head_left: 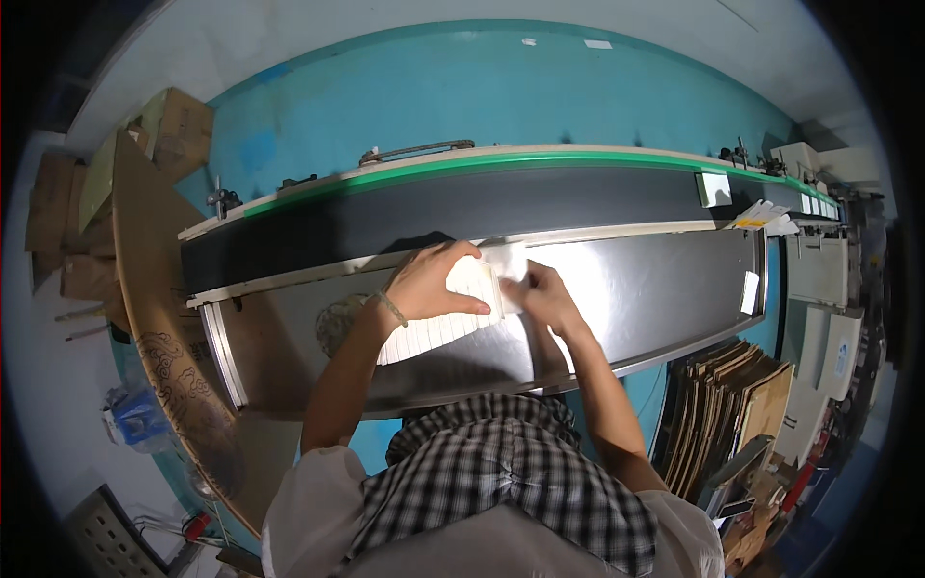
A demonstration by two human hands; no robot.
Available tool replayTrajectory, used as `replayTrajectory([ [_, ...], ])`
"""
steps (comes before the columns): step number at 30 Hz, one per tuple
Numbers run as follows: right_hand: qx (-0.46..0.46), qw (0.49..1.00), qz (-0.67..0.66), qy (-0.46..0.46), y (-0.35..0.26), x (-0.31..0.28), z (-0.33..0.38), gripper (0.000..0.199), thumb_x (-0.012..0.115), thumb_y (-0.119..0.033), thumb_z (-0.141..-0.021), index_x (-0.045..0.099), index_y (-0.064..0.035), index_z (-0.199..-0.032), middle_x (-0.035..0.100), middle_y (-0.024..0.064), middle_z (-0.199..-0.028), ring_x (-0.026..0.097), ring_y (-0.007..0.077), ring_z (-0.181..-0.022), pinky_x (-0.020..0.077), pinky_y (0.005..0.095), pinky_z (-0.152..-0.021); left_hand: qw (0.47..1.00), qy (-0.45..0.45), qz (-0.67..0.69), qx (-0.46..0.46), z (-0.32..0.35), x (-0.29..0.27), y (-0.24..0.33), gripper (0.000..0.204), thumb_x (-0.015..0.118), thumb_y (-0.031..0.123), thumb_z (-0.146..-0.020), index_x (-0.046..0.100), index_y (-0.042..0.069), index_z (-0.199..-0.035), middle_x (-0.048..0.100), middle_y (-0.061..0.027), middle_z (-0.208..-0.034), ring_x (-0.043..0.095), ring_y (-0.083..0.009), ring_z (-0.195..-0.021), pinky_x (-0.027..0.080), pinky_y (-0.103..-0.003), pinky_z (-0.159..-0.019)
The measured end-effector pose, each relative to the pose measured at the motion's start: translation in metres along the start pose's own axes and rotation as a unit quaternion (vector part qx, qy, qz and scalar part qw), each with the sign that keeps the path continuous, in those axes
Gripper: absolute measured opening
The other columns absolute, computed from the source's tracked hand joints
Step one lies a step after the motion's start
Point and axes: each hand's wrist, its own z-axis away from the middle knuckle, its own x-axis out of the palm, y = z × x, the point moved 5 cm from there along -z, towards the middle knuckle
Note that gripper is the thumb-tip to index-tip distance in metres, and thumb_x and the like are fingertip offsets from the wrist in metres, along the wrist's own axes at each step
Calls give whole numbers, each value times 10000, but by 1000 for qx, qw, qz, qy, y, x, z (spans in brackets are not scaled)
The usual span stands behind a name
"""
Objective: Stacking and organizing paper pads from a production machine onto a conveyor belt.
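Note:
A long row of thin white flat pieces (429, 339), probably cardboard or paper, stands on edge on the metal table in front of me. My left hand (424, 281) lies over the row, thumb on the near side and fingers on the far side, gripping it near its right end. At that end is a lighter white flat piece (505, 262). My right hand (551, 301) is closed in a pinch at this piece's right edge; its fingertips are partly hidden. Left of the row, beside my left wrist, sits a bundled clear or whitish item (339, 320), too unclear to name.
Beyond the shiny metal table (646, 289) runs a dark conveyor belt (578, 191) with a green rail. A white card (714, 190) stands on it. White and yellow papers (759, 216) lie at the table's far right corner. Flattened cardboard (718, 400) is stacked at right; a brown board (159, 260) stands left.

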Motion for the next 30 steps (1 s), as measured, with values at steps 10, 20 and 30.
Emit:
replayTrajectory([
  [10,-95,995,-12,26,-4,36,17,450,652,-356,-978,610,57,-1150,643,83,-940,577,124,-858,468,259,-755,999,24,-35,26,11,-6,4,883,885,416,-661,486,39,-1353,568,-231,-1342,556,-399,-1237,457,-442,-1026],
  [20,15,983,-170,67,-15,1,-9,278,667,-188,-956,635,47,-1101,695,110,-941,667,156,-855,534,285,-771,1000,-10,5,-24,19,-9,-5,784,880,416,-676,529,60,-1279,601,-201,-1272,573,-394,-1199,470,-439,-993],
  [30,-47,986,-157,-25,19,52,17,521,688,-405,-944,630,54,-1182,669,94,-931,583,139,-793,477,277,-712,1000,6,-18,-1,31,-9,-7,929,880,394,-675,443,77,-1432,541,-217,-1372,504,-417,-1286,436,-441,-1053],
])
